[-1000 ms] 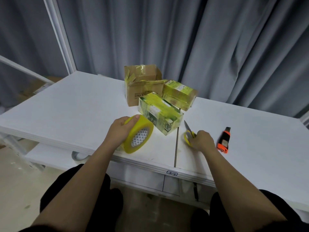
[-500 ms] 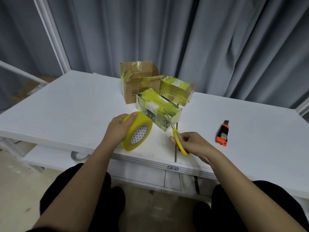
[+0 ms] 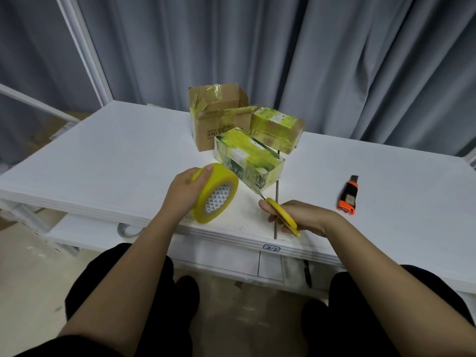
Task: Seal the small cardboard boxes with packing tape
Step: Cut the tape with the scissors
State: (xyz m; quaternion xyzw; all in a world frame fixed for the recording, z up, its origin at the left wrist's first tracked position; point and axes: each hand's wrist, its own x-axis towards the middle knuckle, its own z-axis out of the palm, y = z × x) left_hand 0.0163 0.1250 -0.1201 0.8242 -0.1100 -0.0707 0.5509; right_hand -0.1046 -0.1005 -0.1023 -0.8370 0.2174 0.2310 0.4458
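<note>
The right hand (image 3: pixel 298 215) has brought its gripped scissors (image 3: pixel 282 216) to the nearest box (image 3: pixel 248 162), left hand (image 3: pixel 186 193) clutching the tape roll (image 3: pixel 216 193); slack tape could wrinkle

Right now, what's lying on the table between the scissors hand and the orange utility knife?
Nothing: in the head view only bare white table separates the right hand and the orange utility knife.

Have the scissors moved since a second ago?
Yes. The right hand has carried the scissors left, away from the orange utility knife, toward the nearest box.
</note>
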